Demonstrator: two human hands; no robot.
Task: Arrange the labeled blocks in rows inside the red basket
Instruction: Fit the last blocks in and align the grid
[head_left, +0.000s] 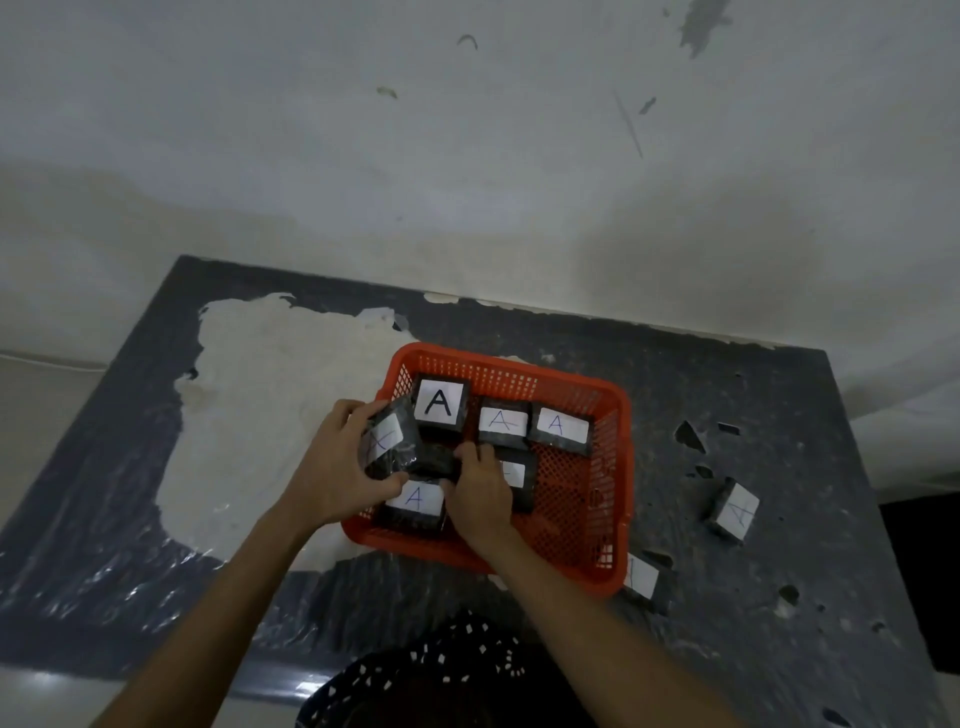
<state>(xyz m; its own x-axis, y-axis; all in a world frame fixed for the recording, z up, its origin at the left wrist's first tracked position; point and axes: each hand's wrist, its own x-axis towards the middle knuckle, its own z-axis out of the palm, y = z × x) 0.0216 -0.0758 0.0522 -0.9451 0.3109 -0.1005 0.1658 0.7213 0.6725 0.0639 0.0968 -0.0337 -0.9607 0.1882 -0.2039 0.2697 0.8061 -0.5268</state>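
Near the middle of the frame, the left hand (337, 467) pinches a tilted block (390, 441) over the red basket (597, 519) (right hand (480, 493) presses another), needing a flat drop next.

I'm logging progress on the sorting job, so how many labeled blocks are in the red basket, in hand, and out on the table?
Blocks lying in the red basket: 5
Blocks held over the basket, by the left hand: 1, which the right hand also touches
Blocks out on the table: 2
Total blocks: 8
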